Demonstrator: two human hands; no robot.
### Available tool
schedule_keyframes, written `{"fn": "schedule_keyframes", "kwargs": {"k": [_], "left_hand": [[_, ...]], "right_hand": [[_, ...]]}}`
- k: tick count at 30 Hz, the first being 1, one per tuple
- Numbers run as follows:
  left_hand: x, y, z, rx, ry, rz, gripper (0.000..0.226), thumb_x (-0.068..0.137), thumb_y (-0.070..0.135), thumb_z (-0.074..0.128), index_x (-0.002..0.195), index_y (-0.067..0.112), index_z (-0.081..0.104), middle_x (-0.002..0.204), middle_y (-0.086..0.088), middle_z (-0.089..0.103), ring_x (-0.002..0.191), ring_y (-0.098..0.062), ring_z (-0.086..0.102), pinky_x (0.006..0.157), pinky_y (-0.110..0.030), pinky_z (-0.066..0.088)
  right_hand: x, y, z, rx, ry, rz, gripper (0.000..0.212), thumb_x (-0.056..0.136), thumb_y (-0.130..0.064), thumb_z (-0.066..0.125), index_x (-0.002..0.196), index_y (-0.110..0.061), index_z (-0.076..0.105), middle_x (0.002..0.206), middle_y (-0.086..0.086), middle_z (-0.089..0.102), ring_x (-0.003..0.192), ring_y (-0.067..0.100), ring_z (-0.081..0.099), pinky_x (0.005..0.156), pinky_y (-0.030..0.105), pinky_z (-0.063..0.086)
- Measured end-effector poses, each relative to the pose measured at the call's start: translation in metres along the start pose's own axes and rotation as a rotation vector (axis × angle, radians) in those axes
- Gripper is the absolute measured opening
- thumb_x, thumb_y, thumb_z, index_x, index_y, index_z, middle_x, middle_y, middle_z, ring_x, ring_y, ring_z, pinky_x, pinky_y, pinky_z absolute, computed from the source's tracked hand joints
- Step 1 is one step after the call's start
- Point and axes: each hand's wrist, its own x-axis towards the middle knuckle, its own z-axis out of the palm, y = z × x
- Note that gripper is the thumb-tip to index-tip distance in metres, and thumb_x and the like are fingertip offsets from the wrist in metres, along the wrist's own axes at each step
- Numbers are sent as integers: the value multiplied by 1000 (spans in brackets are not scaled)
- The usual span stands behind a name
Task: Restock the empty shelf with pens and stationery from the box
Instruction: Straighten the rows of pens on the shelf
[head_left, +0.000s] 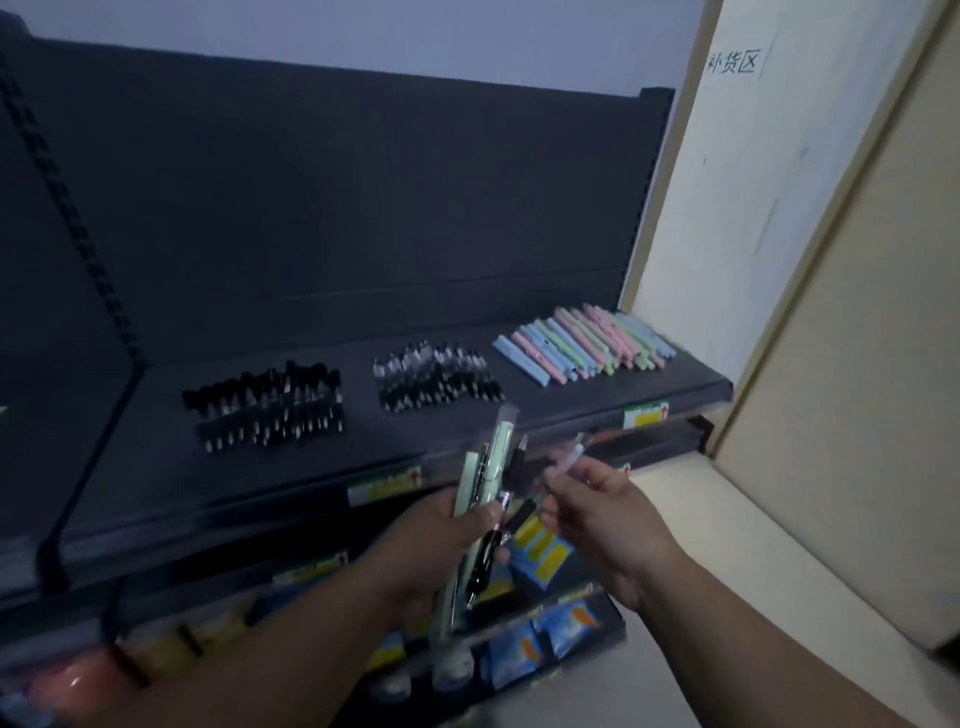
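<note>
The left hand (441, 540) is wrapped round a bundle of pens (483, 483), mint-green packaged ones and a couple of black ones, held in front of the front edge of the dark shelf (156, 467). The right hand (597, 514) pinches a single pale pink pen (569, 457) between thumb and fingertips, just beside the bundle. It is blurred, so the details are hard to read.

The bundle stands nearly upright, its long axis leaning a little to the right at the top, and the black pens' tips point down. The single pen slants up and away, its far end aimed at the shelf's front edge.

On the shelf sit three tidy groups: black pens (265, 405) left of centre, black-and-clear pens (436, 379) in the middle and pastel pens (582, 343) towards the right end. Each pen lies roughly front to back, side by side with its neighbours. The box is not in view.

The job in hand looks like sorting one pen out of the bundle for placing. To do it well, she or he should draw it fully clear of the bundle so nothing snags, turn it to match the slant of the row it joins, and lay it down flush against the outermost pen rather than dropping it on top. The left hand's grip wants to be firm, because a loose fistful could slide down onto the blue packets (566, 629) on the lower shelf.
</note>
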Motion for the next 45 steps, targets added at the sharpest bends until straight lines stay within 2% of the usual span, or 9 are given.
{"fn": "schedule_keyframes", "kwargs": {"k": [14,18,21,24,26,27,30,36,45], "left_hand": [[134,70,-86,-159,379,-106,25,94,23,59,107,1,62,79,-9,73,63,-17,68,53,-27,50],[148,80,-83,-220,463,-83,22,94,21,58,106,3,61,79,-9,73,63,-17,66,51,-27,48],[156,83,-75,-288,524,-66,14,94,17,57,100,6,63,77,-6,72,60,-13,67,47,-25,48],[161,83,-69,-299,565,-47,11,91,19,62,98,11,65,85,-4,75,78,-14,68,69,-29,49],[163,83,-67,-264,589,-54,10,89,23,65,97,17,62,87,5,74,88,-5,60,88,-24,36],[163,84,-65,-254,593,-57,9,88,24,66,94,20,60,83,11,73,88,2,56,77,-25,28],[162,86,-61,-253,535,-68,11,90,20,64,99,14,64,81,5,75,76,-6,68,66,-13,48],[154,91,-56,-283,379,-88,15,88,13,64,102,8,69,90,-14,72,73,-21,69,59,-29,56],[123,95,-86,-247,370,-45,25,93,27,55,109,14,71,110,-9,71,102,-23,64,80,-37,55]], "right_hand": [[237,-40,68,-710,-80,-57,27,89,-25,67,109,-8,61,68,1,62,34,7,52,36,16,40],[277,-38,78,-918,-190,-132,44,85,-34,67,124,-17,54,75,-6,62,49,6,62,42,19,49],[296,-38,83,-1046,-300,-201,34,80,-34,71,107,-27,51,75,-5,64,60,12,67,52,26,56],[305,-36,80,-1194,-418,-230,27,78,-29,74,98,-28,56,82,-4,64,79,17,69,67,29,58],[307,-38,76,-1243,-449,-255,26,79,-32,73,101,-26,64,83,-7,62,79,13,65,64,15,50],[307,-41,75,-1256,-431,-305,24,79,-36,72,101,-26,66,81,-11,61,77,8,61,58,7,42],[300,-52,76,-1001,-370,-372,19,83,-48,66,87,-30,69,78,-15,67,68,1,61,53,7,38],[273,-68,97,-447,-668,166,22,83,-38,72,79,-16,71,66,0,63,49,7,49,45,21,41],[253,-66,123,-371,-651,190,23,92,-24,64,103,-4,69,83,6,62,49,4,49,49,19,46]]}}
